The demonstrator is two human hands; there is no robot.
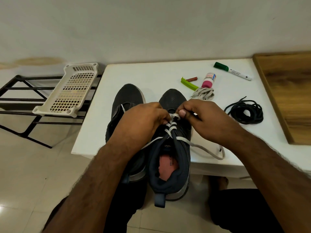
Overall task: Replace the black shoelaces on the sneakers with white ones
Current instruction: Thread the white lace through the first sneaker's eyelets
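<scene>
so, step in hand: threading the white lace [173,127] up the right-hand sneaker [170,158] on the tabletop [151,73]; keep both ends even, each crossing flat.
left hand [143,121]: fingers curled, pinching lace beside the eyelets.
right hand [202,118]: thumb and fingers pinching the lace's top loop.
black laces [244,112]: coiled, well apart.

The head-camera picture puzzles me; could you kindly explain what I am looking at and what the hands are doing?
It is one view from a camera worn on a person's head, looking down. No machine: the left hand and right hand pinch a white flat shoelace being threaded into the nearer dark fabric sneaker. The second dark sneaker lies beside it on the white table. Also there: a coiled black shoelace, a bundled spare white lace, a green-capped marker and a pink-capped small bottle.
</scene>
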